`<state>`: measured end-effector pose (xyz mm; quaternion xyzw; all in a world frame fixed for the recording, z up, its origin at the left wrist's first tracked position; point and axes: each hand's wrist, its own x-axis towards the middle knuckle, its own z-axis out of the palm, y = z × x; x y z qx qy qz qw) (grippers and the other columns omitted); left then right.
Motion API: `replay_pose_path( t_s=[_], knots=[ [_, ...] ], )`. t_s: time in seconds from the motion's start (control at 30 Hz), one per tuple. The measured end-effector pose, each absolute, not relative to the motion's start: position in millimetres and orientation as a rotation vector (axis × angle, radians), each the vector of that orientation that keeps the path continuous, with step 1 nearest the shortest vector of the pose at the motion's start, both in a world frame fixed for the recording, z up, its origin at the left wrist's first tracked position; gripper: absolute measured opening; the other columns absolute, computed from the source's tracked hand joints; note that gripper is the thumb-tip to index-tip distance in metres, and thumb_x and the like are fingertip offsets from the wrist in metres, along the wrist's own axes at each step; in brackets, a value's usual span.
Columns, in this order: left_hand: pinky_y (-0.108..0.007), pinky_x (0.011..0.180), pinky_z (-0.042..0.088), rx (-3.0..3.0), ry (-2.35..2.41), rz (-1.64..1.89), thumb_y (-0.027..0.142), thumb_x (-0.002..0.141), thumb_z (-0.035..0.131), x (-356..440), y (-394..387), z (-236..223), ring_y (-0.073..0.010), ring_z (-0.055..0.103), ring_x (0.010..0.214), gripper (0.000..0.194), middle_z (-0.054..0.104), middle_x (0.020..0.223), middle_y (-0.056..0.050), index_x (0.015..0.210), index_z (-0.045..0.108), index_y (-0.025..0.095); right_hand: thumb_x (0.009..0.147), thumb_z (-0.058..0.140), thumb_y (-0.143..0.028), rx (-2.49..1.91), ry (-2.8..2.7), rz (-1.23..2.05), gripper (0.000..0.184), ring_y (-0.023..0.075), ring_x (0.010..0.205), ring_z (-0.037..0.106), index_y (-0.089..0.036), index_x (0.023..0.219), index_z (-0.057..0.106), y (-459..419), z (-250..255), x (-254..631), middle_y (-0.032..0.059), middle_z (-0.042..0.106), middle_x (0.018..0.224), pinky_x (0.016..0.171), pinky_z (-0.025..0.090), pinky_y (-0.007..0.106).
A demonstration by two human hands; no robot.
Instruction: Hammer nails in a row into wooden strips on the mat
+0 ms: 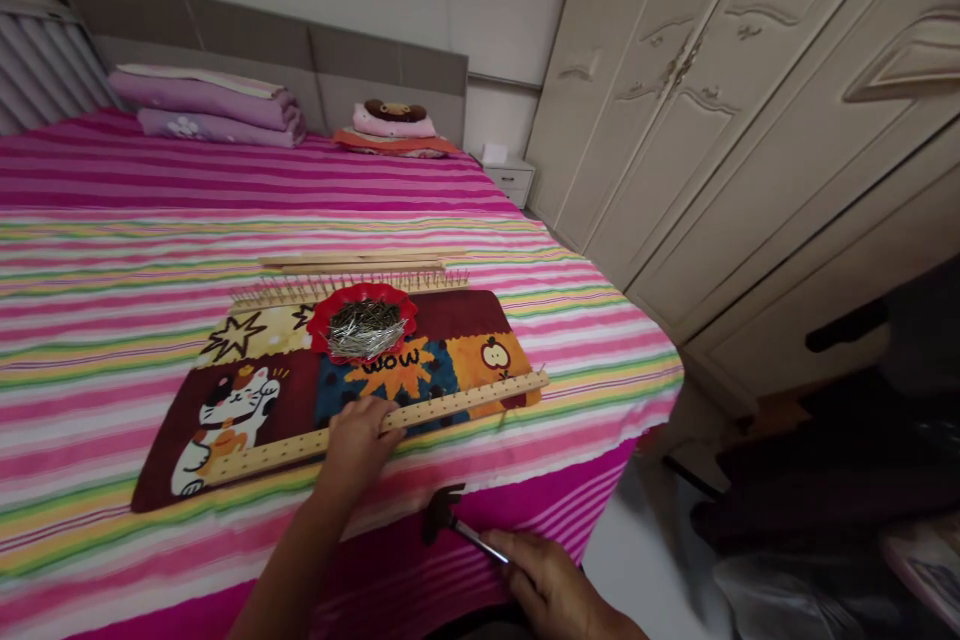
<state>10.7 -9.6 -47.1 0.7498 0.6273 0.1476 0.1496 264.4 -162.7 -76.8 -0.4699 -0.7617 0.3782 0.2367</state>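
Note:
My left hand (360,445) is closed around the middle of a pale wooden strip (465,400) dotted with small dark holes or marks. A nail seems to stick up at the strip's right end. In my right hand (551,575) is a hammer (480,544), its dark head over the bed's near edge, apart from the strip. Beyond the strip, a red scalloped bowl (319,328) of dark and silvery nails (367,328) sits on a patterned mat (300,375). Behind the bowl lies another wooden strip (277,298) with many nails standing upright along it.
Several bare wooden strips (352,265) lie farther back on the striped bedcover (97,320). Folded purple bedding (210,105) and a smaller pile (394,125) rest by the headboard. A wardrobe (675,100) and a small bedside cabinet (512,180) stand to the right.

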Motion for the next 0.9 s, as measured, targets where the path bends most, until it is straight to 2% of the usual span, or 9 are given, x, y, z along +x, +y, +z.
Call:
replay_pose_path(
  t_s=[0.23,0.47,0.63,0.77,0.9],
  knots=[
    [-0.037,0.085,0.036,2.091,1.829,0.457,0.026,0.072,0.059,15,-21,-47,-0.0235,0.054,0.1,0.026,0.066,0.101,-0.005,0.097,0.067,0.023,0.092,0.04,-0.022,-1.323,-2.07,1.045,0.039,0.0208,0.109,0.062,-0.025,0.128,0.054,-151,-90,277,0.0083,0.066,0.121,0.093,0.049,0.032],
    [-0.037,0.087,0.041,2.045,1.71,0.605,0.027,0.066,0.065,8,-14,-46,-0.023,0.056,0.1,0.037,0.065,0.105,-0.006,0.104,0.065,0.023,0.094,0.042,-0.031,-1.35,-2.013,1.091,0.037,0.0218,0.11,0.061,-0.026,0.128,0.056,-148,-98,280,0.0081,0.066,0.121,0.095,0.048,0.033],
    [-0.035,0.087,0.043,2.024,1.868,0.812,0.032,0.078,0.05,-19,18,-21,-0.0211,0.058,0.095,0.029,0.067,0.1,-0.006,0.098,0.066,0.021,0.094,0.043,-0.032,-1.345,-1.971,1.122,0.036,0.0215,0.109,0.062,-0.025,0.127,0.056,-148,-99,280,0.0074,0.066,0.12,0.095,0.048,0.032],
    [-0.039,0.086,0.041,2.145,2.161,0.523,0.028,0.079,0.046,-31,52,2,-0.0264,0.057,0.097,0.029,0.068,0.099,-0.009,0.096,0.068,0.021,0.093,0.045,-0.03,-1.361,-1.942,1.136,0.035,0.0219,0.108,0.062,-0.026,0.126,0.057,-146,-98,278,0.0068,0.067,0.12,0.094,0.049,0.032],
    [-0.045,0.084,0.037,2.264,2.183,0.111,0.02,0.077,0.046,-26,74,14,-0.0324,0.057,0.098,0.028,0.068,0.098,-0.013,0.089,0.072,0.019,0.093,0.044,-0.027,-1.327,-1.927,1.141,0.035,0.0217,0.104,0.064,-0.026,0.125,0.056,-145,-98,277,0.0066,0.068,0.117,0.09,0.05,0.031]
  ],
)
